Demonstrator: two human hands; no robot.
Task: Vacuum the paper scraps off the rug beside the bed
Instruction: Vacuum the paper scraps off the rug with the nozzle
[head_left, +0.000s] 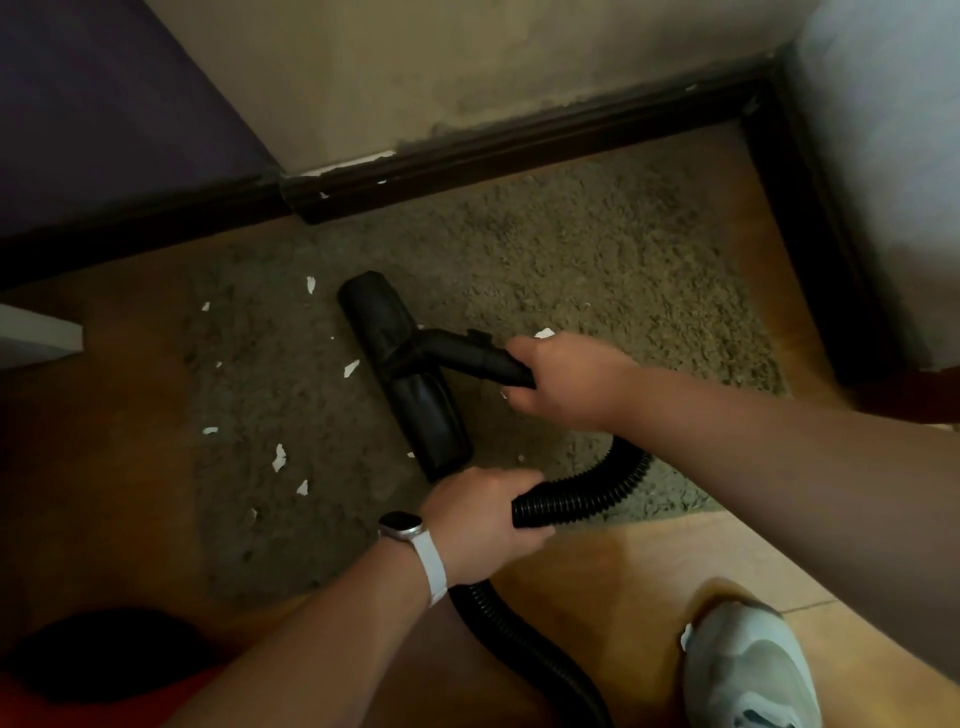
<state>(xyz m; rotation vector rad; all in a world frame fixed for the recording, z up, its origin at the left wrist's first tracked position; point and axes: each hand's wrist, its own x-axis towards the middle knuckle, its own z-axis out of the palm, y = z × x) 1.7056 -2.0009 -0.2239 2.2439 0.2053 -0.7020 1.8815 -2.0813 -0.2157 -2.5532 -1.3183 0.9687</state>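
Dim corner, shaggy brown rug (571, 249) on a tan floor (649, 561), dark skirting (519, 150) along two sides. Flat on the pile near mid-rug, black nozzle (405, 374), long edge turned toward the litter on the left. Clamped round the rigid tube just behind the nozzle, right hand (566, 379), fingers wrapped tight, presumably for steering and for pressing the head into the pile. Lower down, left hand (483, 525), watch (402, 525) at the wrist, closed round the ribbed hose (597, 493), probably to keep the loop of slack off the rug and out of the nozzle's path. White scraps (279, 458) scattered mostly left of the nozzle, some on the pile, a few out on bare floor by the rug's edge; one more peeking out just above the right hand, tiny bits close to the head. Right half of the rug looking clean, so roughly midway through, at a guess. Next, likely a sweep leftward across the litter. Pale shoe (748, 670) planted on the floor at bottom right, apart from the hose.
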